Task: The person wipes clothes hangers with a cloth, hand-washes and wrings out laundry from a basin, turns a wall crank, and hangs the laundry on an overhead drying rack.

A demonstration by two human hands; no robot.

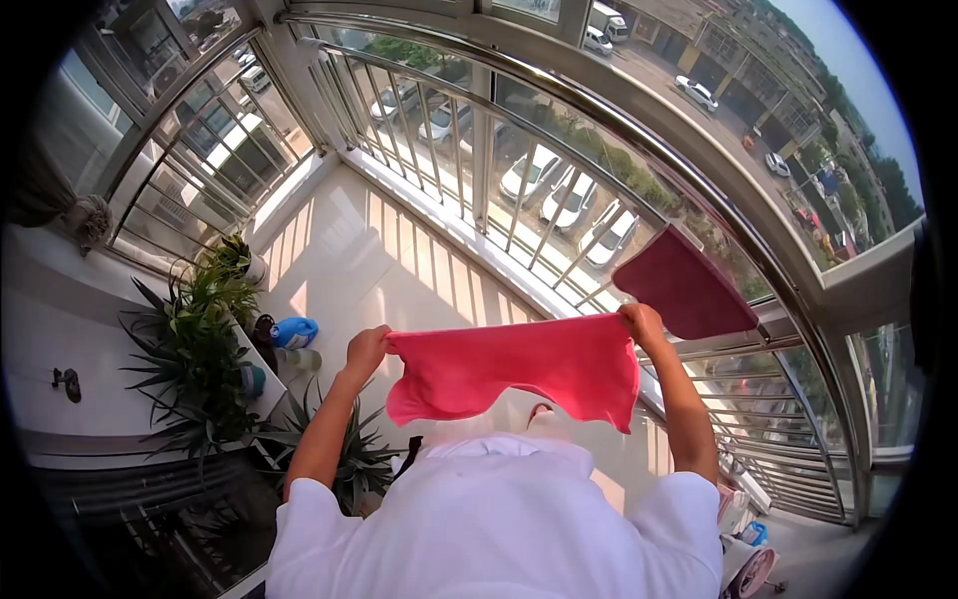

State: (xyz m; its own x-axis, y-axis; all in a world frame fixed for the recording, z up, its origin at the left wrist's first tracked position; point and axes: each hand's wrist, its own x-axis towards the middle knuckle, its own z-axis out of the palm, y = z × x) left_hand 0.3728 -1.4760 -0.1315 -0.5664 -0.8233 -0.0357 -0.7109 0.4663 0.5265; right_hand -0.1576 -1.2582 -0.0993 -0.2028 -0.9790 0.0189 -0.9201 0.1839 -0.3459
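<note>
A pink towel hangs stretched out in front of me, its upper edge pulled nearly straight between both hands. My left hand is closed on its upper left corner. At the other end, my right hand grips the upper right corner. The cloth's lower edge falls loose and wavy, curving up in the middle. Close beyond my right hand, a dark red cloth is draped over the metal railing.
Potted plants with long spiky leaves stand along the left, beside a blue bottle on the tiled floor. Metal bars line the windows ahead and to the right. A pink-and-white round object sits at lower right.
</note>
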